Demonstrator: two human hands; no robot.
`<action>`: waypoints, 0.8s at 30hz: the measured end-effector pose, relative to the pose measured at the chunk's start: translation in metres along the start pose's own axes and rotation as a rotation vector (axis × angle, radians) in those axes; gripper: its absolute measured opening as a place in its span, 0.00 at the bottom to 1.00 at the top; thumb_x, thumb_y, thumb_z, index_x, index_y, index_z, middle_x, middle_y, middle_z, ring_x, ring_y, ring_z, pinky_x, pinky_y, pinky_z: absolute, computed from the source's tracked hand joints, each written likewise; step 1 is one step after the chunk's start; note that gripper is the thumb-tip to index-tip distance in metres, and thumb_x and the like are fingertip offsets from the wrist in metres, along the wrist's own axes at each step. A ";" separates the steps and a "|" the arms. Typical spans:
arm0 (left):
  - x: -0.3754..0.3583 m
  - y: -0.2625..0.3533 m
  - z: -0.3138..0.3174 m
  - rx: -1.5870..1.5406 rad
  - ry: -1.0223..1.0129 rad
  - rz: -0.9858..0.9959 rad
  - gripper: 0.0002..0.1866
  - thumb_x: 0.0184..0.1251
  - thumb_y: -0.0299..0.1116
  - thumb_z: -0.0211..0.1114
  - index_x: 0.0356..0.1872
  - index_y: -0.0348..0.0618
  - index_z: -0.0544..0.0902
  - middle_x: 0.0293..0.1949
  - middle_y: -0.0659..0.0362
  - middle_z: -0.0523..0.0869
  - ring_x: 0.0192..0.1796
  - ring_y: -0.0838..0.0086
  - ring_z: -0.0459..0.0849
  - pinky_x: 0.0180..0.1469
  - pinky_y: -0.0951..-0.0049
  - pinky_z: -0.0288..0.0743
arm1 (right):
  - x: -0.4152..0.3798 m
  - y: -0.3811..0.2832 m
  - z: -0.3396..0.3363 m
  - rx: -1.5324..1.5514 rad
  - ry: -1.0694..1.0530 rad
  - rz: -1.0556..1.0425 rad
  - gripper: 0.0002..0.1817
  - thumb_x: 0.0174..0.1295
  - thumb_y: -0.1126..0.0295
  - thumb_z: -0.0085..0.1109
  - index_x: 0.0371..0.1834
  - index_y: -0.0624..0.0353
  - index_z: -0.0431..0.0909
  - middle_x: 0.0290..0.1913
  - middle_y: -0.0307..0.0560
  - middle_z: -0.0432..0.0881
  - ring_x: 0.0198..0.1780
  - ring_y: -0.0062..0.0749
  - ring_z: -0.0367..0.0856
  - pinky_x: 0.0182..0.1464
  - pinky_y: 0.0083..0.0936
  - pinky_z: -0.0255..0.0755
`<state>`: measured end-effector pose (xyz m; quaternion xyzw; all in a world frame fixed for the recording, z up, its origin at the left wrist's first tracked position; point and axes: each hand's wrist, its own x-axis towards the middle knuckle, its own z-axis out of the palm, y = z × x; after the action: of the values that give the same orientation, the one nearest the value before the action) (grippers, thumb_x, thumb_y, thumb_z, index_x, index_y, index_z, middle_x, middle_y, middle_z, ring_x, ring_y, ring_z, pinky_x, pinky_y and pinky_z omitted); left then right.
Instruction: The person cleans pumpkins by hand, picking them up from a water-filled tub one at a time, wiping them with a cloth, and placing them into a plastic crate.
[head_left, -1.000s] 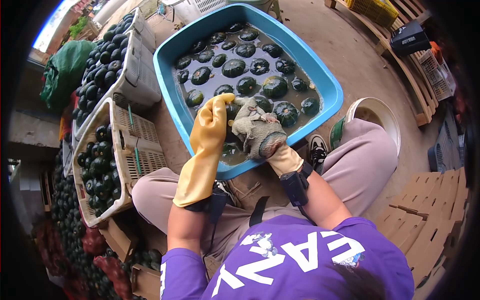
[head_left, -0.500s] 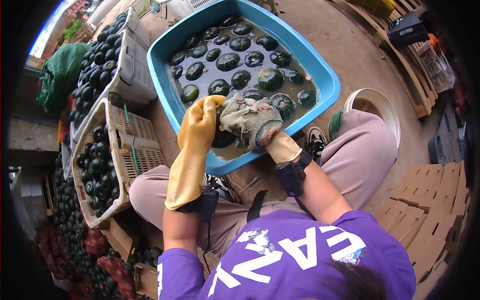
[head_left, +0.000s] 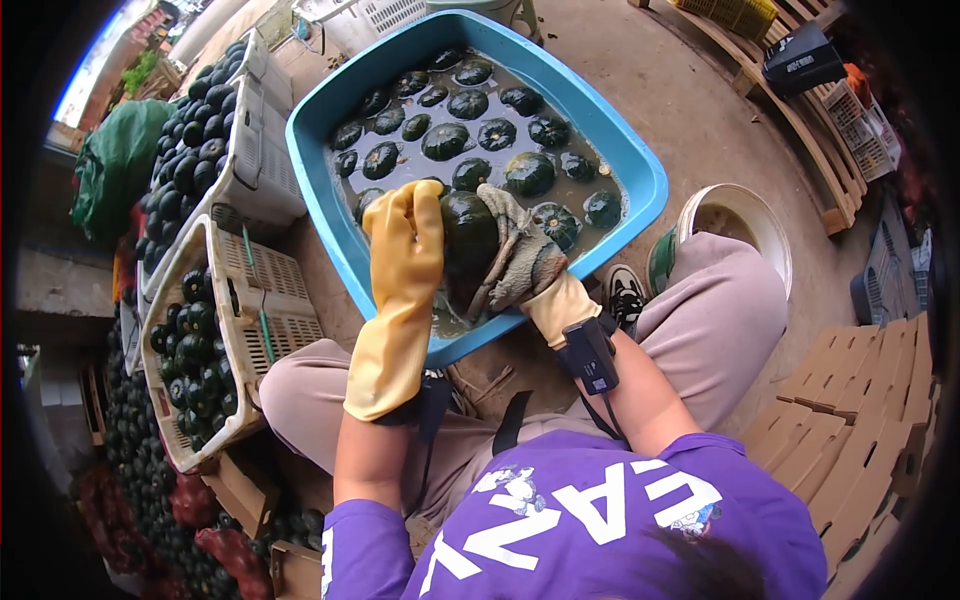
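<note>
A dark green pumpkin (head_left: 468, 240), wet and shiny, is held between my hands above the near end of a blue tub (head_left: 645, 190). My left hand (head_left: 408, 235), in a yellow rubber glove, grips its left side with curled fingers. On its right side, a worn grey cloth (head_left: 515, 262) is wrapped over my gloved right hand (head_left: 540, 285) and pressed to the skin. The cloth hides my right fingers. Several more green pumpkins (head_left: 445, 141) float in the tub's murky water.
Pale plastic crates (head_left: 265, 270) filled with green pumpkins stand at the left, with more heaped behind them. A white bucket (head_left: 765, 235) sits beside my right knee. Flat cardboard boxes (head_left: 850, 400) are stacked at the right. A wooden pallet (head_left: 800, 130) lies at the far right.
The pumpkin has come up higher and now shows between my hands. The cloth has moved from covering its top to its right side. The view has shifted slightly.
</note>
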<state>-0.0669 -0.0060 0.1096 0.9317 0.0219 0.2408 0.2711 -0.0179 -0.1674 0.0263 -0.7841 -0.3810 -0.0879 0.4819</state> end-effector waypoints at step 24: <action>-0.050 -0.024 -0.072 -1.252 -0.227 -0.614 0.40 0.53 0.32 0.75 0.71 0.42 0.72 0.59 0.53 0.82 0.61 0.65 0.81 0.69 0.66 0.72 | 0.003 -0.026 -0.015 -0.287 -0.106 0.059 0.28 0.49 0.56 0.71 0.54 0.56 0.82 0.55 0.55 0.84 0.57 0.48 0.83 0.60 0.39 0.78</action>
<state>-0.1425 0.0414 0.1286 0.5715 0.1128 0.0223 0.8125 -0.0297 -0.1716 0.0532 -0.8595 -0.3661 -0.0857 0.3464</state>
